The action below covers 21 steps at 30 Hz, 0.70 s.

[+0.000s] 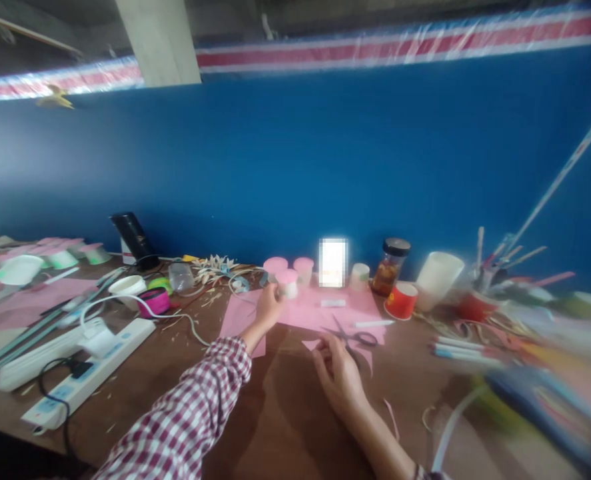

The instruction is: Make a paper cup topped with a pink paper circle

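Observation:
My left hand [268,305] reaches forward over the brown table [285,413] and is closed on a small white cup with a pink top [288,282]. Two more pink-topped cups [276,266] stand just behind it. My right hand [338,370] rests nearer to me, fingers curled on the edge of a pink paper scrap [365,357]. Black-handled scissors [355,335] lie just beyond the right hand on a larger pink paper sheet [320,310].
A white power strip [85,373] with cables lies at the left. A glass jar [390,267], a red cup [401,301], a white cup [438,280] and several pens [465,352] stand at the right. A blue wall [295,160] backs the table.

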{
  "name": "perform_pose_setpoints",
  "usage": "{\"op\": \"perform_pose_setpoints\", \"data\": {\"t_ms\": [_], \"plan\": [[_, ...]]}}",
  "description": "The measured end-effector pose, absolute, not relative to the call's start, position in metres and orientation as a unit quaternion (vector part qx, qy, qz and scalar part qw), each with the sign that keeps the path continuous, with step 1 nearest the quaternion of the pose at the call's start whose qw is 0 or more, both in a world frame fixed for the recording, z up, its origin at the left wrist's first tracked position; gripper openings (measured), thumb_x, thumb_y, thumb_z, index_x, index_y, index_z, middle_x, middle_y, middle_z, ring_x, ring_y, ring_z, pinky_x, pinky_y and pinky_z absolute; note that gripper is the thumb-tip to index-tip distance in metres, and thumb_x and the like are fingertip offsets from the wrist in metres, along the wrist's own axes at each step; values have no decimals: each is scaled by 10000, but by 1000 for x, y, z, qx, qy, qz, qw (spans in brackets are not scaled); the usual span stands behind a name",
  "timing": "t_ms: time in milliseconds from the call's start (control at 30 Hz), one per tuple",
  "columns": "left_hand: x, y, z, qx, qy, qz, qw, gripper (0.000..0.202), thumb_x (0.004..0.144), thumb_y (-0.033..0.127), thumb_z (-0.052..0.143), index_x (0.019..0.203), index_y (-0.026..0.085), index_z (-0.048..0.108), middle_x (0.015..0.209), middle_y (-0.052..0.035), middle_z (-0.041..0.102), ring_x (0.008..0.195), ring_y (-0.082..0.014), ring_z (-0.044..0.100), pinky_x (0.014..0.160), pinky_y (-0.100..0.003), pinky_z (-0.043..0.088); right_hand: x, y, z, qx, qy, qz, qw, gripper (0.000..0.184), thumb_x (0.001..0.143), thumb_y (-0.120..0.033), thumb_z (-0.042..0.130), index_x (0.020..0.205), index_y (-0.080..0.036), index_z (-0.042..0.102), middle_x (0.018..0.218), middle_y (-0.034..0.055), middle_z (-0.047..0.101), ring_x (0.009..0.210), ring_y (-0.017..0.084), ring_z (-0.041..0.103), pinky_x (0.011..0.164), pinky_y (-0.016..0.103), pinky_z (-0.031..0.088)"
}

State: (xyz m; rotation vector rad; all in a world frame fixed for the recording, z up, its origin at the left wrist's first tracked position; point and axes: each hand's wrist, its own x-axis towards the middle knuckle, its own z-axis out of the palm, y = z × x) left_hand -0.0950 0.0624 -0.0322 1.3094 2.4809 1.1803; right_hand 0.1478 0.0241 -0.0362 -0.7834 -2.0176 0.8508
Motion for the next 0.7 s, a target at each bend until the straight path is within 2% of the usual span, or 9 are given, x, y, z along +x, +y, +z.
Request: {"op": "perform_pose_setpoints", "data": {"t_ms": [133, 267, 367, 433, 533, 700], "plan": [[-96, 61, -35, 463, 800, 378, 48, 304, 901, 330, 584, 1152, 158, 595, 1187, -92, 611, 1044, -228, 605, 888, -456, 510, 147, 24, -38, -311, -798, 328, 398, 255, 883, -214, 489, 1121, -166, 569, 893, 82, 664, 662, 175, 642, 578, 258, 525], [-96, 59, -34, 467, 797, 379, 48, 304, 907, 324, 576, 1160, 156, 592, 1173, -95, 617, 1011, -218, 619, 862, -434, 526, 147, 23, -38, -313, -797, 321, 405, 262, 882, -213, 493, 1127, -158, 568, 886, 81, 671, 667, 176, 649, 579, 257, 523], [-93, 54, -31, 458, 799, 387, 40, 177, 894, 195, 555, 1034, 122, 634, 1050, -110, 678, 963, -209, 647, 870, -385, 517, 147, 22, -34, -318, -796, 318, 405, 245, 885, -223, 491, 1097, -144, 583, 859, 82, 678, 639, 175, 645, 564, 255, 514], [-89, 49, -27, 463, 795, 391, 32, 164, 867, 135, 530, 984, 126, 644, 1008, -119, 701, 939, -210, 658, 861, -360, 513, 147, 21, -29, -318, -796, 313, 409, 213, 892, -228, 491, 1056, -149, 601, 825, 73, 685, 635, 176, 647, 567, 253, 506], [-77, 44, -21, 496, 775, 392, 25, 167, 860, 153, 518, 963, 155, 649, 1012, -105, 713, 939, -214, 660, 855, -349, 509, 149, 18, -21, -306, -795, 305, 426, 166, 915, -236, 484, 969, -173, 628, 776, 49, 696, 634, 171, 651, 587, 244, 487], [-45, 48, -14, 583, 722, 370, 39, 182, 881, 213, 500, 937, 182, 670, 975, -72, 728, 898, -198, 670, 819, -316, 514, 154, 16, -13, -288, -786, 296, 461, 210, 940, -232, 452, 880, -181, 646, 741, 37, 699, 631, 160, 641, 595, 230, 455]]}}
